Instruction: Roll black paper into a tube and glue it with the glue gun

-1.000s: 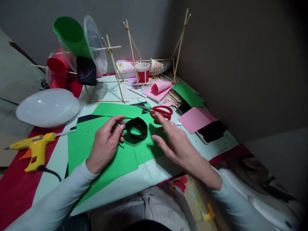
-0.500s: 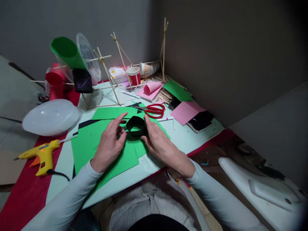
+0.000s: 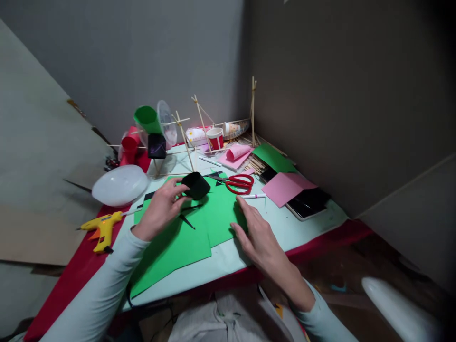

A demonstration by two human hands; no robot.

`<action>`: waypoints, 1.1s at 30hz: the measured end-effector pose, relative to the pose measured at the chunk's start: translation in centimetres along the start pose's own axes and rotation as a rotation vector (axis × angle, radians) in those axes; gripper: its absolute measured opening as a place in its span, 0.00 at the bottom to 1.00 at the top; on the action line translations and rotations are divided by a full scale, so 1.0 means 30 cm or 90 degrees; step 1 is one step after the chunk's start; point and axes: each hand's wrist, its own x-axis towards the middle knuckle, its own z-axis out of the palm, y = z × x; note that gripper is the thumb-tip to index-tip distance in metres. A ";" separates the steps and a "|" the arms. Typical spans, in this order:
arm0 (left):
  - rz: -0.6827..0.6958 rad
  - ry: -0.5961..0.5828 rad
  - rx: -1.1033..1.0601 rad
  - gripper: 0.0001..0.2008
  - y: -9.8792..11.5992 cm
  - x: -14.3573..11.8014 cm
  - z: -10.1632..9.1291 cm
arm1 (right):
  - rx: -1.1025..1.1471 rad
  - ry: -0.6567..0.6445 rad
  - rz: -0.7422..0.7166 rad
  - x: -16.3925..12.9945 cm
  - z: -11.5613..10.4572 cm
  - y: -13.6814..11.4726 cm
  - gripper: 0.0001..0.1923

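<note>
You have one view only, from the camera worn on your head. It looks forward and down across the tabletop [image 3: 285,228] toward a grey wall corner at upper centre. Your sleeves enter from the bottom edge, close to the lens; the far clutter sits mid-frame.

Probably a home craft corner: glue gun [image 3: 101,228], scissors [image 3: 239,183], coloured paper sheets [image 3: 185,237].

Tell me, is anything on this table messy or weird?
Yes. The glue gun lies at the table's left edge with its orange light glowing, unattended. A phone sits half buried under pink paper. The left hand holds a black paper ring, now squashed.
</note>
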 end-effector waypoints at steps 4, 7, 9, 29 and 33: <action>-0.124 0.047 0.113 0.13 -0.114 0.050 -0.081 | 0.029 0.003 -0.007 -0.002 -0.001 0.004 0.29; -0.205 0.042 0.189 0.15 -0.189 0.087 -0.093 | 0.043 0.004 -0.017 -0.001 -0.005 0.012 0.28; -0.242 0.020 0.225 0.17 -0.224 0.106 -0.082 | 0.046 -0.006 -0.032 0.000 -0.009 0.018 0.28; -0.164 -0.024 0.142 0.28 -0.294 0.144 -0.156 | 0.050 -0.023 -0.049 -0.002 -0.041 -0.013 0.17; -0.134 -0.037 0.086 0.29 -0.302 0.169 -0.170 | 0.023 -0.021 -0.064 -0.004 -0.041 -0.011 0.18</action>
